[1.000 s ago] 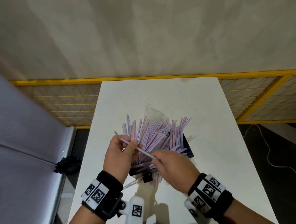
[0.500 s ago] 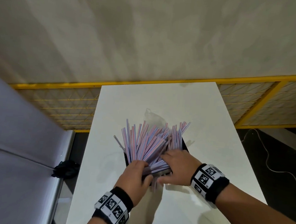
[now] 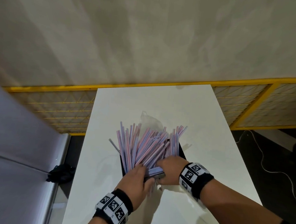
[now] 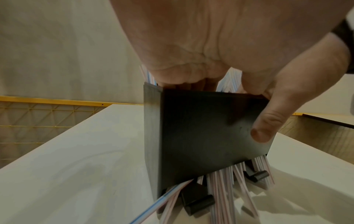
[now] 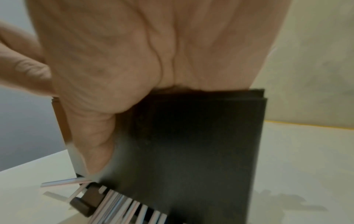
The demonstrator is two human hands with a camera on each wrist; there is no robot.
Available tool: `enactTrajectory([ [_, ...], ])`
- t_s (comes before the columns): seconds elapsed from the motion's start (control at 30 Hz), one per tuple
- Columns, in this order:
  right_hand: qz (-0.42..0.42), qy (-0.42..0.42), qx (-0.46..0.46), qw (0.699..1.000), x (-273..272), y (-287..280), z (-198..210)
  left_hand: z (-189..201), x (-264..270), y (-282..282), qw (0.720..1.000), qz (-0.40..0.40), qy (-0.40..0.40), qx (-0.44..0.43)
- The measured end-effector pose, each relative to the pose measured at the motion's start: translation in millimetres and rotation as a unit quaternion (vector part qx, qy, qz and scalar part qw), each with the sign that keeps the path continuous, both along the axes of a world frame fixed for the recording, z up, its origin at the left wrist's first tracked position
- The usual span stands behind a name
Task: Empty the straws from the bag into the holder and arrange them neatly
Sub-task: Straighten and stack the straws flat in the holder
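Note:
A black box-shaped straw holder (image 3: 182,151) stands mid-table, packed with pink and blue striped straws (image 3: 146,146) that fan out away from me. My left hand (image 3: 139,175) grips its near wall, fingers over the rim and thumb (image 4: 268,124) on the front face of the holder (image 4: 201,136). My right hand (image 3: 168,169) grips the same wall further right, its thumb (image 5: 91,144) on the outside of the holder (image 5: 191,151). Straw ends (image 4: 220,186) stick out under the front face. The clear bag (image 3: 148,119) lies empty behind the holder.
The white table (image 3: 126,110) is narrow, with edges close on both sides. A yellow mesh fence (image 3: 56,109) runs behind it. A grey panel (image 3: 18,155) stands to the left, with a black object (image 3: 60,173) on the floor. A white cable (image 3: 262,163) lies on the right.
A second ago both hands held one straw above the bundle. That straw has left my fingers, and both hands have dropped onto the holder's near wall.

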State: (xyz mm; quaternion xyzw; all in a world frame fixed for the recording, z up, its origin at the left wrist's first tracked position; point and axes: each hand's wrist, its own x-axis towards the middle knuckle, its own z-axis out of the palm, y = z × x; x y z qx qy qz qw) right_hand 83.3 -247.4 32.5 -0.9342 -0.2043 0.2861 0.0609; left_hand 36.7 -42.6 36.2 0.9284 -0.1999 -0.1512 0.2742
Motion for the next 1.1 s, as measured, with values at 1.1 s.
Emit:
enactTrajectory([
  [1.1, 0.017, -0.228, 0.007, 0.974, -33, -3, 8, 0, 3, -2, 0.990, -0.029, -0.007, 0.138],
])
